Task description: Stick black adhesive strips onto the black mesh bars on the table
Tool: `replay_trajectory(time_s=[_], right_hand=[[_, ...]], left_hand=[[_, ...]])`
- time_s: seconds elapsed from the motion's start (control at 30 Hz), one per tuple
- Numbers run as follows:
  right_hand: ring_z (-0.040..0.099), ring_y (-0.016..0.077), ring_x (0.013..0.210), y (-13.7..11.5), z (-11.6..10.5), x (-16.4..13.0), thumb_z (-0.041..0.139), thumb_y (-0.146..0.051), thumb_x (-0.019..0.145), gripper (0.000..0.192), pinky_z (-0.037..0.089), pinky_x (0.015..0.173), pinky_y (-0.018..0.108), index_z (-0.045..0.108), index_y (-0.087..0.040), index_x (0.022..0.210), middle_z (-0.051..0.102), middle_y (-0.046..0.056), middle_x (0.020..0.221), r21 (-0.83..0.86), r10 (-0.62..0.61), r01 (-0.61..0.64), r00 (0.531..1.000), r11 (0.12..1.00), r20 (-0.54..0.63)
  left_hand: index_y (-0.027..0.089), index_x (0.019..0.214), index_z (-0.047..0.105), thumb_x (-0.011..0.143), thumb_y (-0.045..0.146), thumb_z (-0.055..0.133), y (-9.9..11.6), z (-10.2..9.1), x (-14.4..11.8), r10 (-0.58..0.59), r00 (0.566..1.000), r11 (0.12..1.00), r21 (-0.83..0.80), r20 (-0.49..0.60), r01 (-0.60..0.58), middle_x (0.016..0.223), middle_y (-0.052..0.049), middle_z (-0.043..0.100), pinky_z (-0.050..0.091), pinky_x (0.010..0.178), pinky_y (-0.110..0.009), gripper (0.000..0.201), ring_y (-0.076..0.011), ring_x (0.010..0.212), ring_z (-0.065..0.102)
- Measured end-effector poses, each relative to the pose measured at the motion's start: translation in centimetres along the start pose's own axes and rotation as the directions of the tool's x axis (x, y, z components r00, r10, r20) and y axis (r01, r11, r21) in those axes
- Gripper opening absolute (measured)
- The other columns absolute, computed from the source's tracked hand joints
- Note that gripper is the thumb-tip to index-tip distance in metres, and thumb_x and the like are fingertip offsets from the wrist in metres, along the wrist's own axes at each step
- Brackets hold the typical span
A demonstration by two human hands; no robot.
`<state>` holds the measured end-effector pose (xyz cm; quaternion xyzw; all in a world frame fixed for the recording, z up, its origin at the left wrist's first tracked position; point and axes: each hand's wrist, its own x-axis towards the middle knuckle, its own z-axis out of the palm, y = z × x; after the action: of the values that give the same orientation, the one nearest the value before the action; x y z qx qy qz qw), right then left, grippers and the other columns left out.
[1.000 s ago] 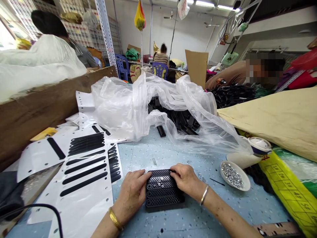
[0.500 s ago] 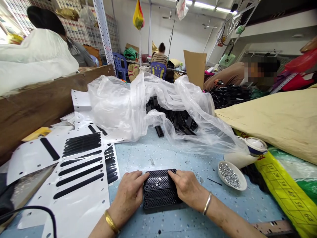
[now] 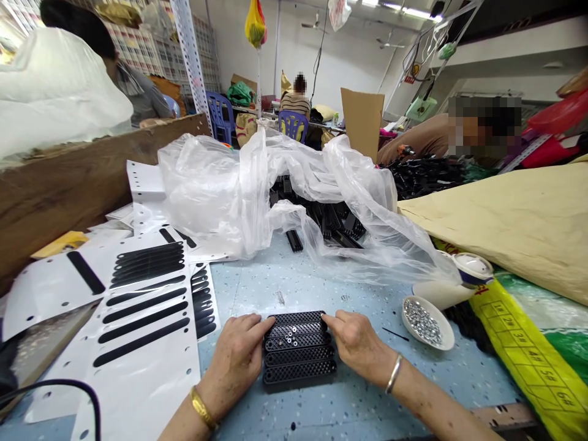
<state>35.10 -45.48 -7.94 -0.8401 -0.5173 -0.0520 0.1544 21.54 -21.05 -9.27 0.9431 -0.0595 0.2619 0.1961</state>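
Observation:
Several black plastic strips point(image 3: 301, 358) with a cross-hatched top lie side by side as one block on the blue speckled table. A few small silver nuts point(image 3: 289, 337) rest loose on them. My left hand point(image 3: 236, 349) is closed against the block's left side, its thumb near the far left corner. My right hand point(image 3: 356, 343) has curled fingers, with a fingertip at the far right corner; whether a small part is under it is hidden. Right of that hand, a white bowl point(image 3: 448, 340) holds many small silver pieces, with a thin black stick point(image 3: 395, 334) beside it.
A clear plastic bag point(image 3: 211, 196) with black plastic pieces point(image 3: 340, 223) lies behind the block. White sheets with black strips point(image 3: 142, 331) cover the left side. A yellow package point(image 3: 519, 331) lies at the right. Co-workers point(image 3: 296, 104) sit farther back.
My right hand has shifted a little to the right, uncovering the block's right side, with a fingertip still at the far corner. My left hand keeps its place on the block.

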Motion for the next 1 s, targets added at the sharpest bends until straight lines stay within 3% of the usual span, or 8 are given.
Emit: replay_trajectory(time_s=[0.2, 0.43, 0.6, 0.8, 1.0], right_hand=[[0.056, 0.0145, 0.066, 0.4, 0.2, -0.4, 0.036, -0.008, 0.093, 0.033, 0.04, 0.063, 0.025, 0.063, -0.01, 0.112, 0.06, 0.006, 0.073, 0.138, 0.021, -0.013, 0.998, 0.99, -0.053], [0.052, 0.0154, 0.058, 0.3, 1.3, -0.8, 0.034, -0.007, 0.094, 0.035, 0.037, 0.056, 0.028, 0.063, -0.009, 0.112, 0.057, 0.005, 0.068, 0.021, -0.06, 0.062, 0.994, 0.998, -0.092], [0.052, 0.0153, 0.058, 0.2, 1.5, -0.9, 0.035, -0.007, 0.094, 0.034, 0.036, 0.056, 0.028, 0.063, -0.007, 0.113, 0.057, 0.005, 0.068, 0.0, -0.068, 0.069, 0.993, 0.998, -0.099], [0.053, 0.0146, 0.059, 0.1, 1.3, -0.8, 0.035, -0.007, 0.095, 0.032, 0.037, 0.056, 0.027, 0.064, -0.008, 0.11, 0.057, 0.005, 0.068, 0.043, -0.051, 0.056, 0.992, 0.998, -0.113], [0.051, 0.0143, 0.057, 0.4, 1.6, -1.0, 0.035, -0.004, 0.091, 0.036, 0.037, 0.054, 0.026, 0.063, -0.007, 0.114, 0.056, 0.005, 0.068, 0.025, -0.067, 0.071, 0.99, 0.997, -0.12]], left_hand=[[0.018, 0.11, 0.061, 0.082, 0.003, 0.036, 0.2, -0.3, 0.2, -0.02, 0.999, 1.0, 0.002, 0.029, 0.02, 0.09, -0.009, 0.068, 0.048, 0.064, -0.037, 0.04, -0.021, 0.078, 0.062], [0.017, 0.11, 0.062, 0.076, -0.003, 0.038, 0.2, -1.0, -0.2, -0.031, 0.998, 0.998, 0.063, 0.061, 0.027, 0.095, -0.012, 0.066, 0.048, 0.068, -0.041, 0.046, -0.0241, 0.084, 0.061], [0.017, 0.113, 0.061, 0.076, -0.004, 0.038, 0.2, -1.1, -0.5, -0.043, 0.991, 0.996, 0.083, 0.126, 0.032, 0.098, -0.012, 0.065, 0.048, 0.072, -0.042, 0.049, -0.0246, 0.088, 0.061], [0.015, 0.119, 0.056, 0.078, -0.005, 0.036, 0.2, -1.2, -0.3, -0.039, 0.991, 0.996, 0.079, 0.128, 0.029, 0.106, -0.013, 0.065, 0.049, 0.076, -0.043, 0.05, -0.0253, 0.095, 0.06], [0.012, 0.119, 0.055, 0.068, -0.005, 0.039, 0.3, -1.3, 0.0, 0.026, 0.978, 0.986, 0.157, 0.207, -0.06, 0.112, -0.015, 0.065, 0.048, 0.079, -0.046, 0.056, -0.0298, 0.1, 0.06]])
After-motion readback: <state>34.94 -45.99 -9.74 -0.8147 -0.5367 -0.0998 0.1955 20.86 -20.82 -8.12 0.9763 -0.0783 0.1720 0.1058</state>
